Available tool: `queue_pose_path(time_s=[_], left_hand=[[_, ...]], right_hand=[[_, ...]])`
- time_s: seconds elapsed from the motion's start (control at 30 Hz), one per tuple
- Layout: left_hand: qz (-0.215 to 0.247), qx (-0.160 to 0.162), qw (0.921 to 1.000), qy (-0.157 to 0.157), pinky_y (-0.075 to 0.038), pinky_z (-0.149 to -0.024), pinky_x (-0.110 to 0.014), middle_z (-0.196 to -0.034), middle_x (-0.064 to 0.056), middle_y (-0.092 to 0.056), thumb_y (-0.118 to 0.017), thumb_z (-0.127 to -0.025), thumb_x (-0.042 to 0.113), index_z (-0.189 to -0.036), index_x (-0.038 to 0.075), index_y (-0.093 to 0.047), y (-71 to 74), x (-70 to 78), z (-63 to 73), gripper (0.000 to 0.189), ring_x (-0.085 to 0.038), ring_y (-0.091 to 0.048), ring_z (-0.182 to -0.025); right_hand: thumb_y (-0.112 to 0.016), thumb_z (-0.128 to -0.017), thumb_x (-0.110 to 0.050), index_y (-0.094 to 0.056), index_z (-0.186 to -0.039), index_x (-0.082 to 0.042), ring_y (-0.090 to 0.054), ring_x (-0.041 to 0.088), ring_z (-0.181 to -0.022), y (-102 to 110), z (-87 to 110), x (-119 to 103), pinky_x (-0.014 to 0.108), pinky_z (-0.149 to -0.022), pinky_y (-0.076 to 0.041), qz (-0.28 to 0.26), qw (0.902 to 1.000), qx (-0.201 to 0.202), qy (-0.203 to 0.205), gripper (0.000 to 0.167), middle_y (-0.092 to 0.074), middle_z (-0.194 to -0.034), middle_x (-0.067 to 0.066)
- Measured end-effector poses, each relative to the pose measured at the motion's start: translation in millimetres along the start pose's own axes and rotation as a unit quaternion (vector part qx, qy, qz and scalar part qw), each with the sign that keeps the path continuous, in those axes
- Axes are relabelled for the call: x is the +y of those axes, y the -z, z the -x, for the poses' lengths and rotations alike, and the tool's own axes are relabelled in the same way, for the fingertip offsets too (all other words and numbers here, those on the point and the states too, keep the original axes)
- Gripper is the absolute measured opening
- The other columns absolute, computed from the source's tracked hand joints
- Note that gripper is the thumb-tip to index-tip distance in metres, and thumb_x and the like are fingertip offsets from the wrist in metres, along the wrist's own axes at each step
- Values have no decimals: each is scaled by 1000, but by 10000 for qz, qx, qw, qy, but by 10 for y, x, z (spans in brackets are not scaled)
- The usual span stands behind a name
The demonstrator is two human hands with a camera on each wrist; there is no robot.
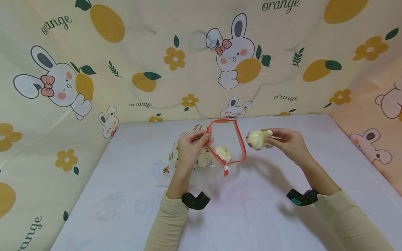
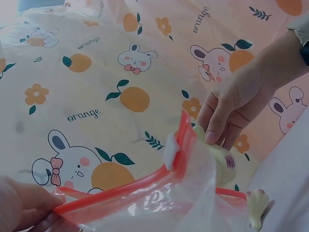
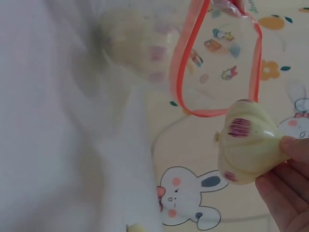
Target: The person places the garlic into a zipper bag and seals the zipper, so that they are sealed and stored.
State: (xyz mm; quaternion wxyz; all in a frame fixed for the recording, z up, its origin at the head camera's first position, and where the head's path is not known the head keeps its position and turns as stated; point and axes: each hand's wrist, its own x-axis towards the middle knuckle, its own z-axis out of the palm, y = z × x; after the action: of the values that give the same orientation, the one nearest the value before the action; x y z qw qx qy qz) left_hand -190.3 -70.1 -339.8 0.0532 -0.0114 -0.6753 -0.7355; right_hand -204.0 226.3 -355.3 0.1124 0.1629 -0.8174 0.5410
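Note:
My left hand (image 1: 191, 146) pinches the red rim of a clear zip bag (image 2: 145, 208) printed with small cartoon figures. The bag's mouth gapes toward the right, with a white slider (image 2: 170, 151) on the red strip. Inside lies a garlic bulb (image 1: 223, 153), pale with purple marks, seen hazily through the plastic in the right wrist view. By its stem, my right hand (image 1: 289, 141) holds another garlic bulb (image 3: 248, 145), just right of the open mouth. In the left wrist view the bag's edge partly covers this held bulb.
A further garlic bulb (image 2: 258, 208) sits on the white table (image 1: 251, 216), mostly hidden behind my right hand in the head view. A cloth wall (image 1: 188, 21) printed with rabbits and oranges rises along the table's back and sides. Black wrist devices (image 1: 196, 201) are strapped on both arms.

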Motion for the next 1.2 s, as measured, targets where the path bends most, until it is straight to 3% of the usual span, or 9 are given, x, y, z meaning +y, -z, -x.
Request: queue_pose_path(time_s=[0.47, 1.2], left_hand=[[-66, 8, 10000, 2, -60, -73, -19, -96, -21, -74, -66, -90, 9, -107, -3, -69, -5, -2, -1, 21, -1, -69, -71], [27, 44, 10000, 9, -60, -71, -19, -93, -19, -75, -66, -90, 8, -106, -4, -69, -2, 0, -2, 21, -1, -69, -69]], right_hand=[[-71, -83, 1, -63, -110, 15, -63, -16, -89, -15, 12, -78, 5, -73, -54, -31, 10000, 18, -11, 31, -65, -97, -37], [-70, -81, 8, -62, -106, 20, -65, -13, -86, -71, 26, -186, 7, -73, -55, -217, 9990, 75, 390, 29, -67, -97, -32]])
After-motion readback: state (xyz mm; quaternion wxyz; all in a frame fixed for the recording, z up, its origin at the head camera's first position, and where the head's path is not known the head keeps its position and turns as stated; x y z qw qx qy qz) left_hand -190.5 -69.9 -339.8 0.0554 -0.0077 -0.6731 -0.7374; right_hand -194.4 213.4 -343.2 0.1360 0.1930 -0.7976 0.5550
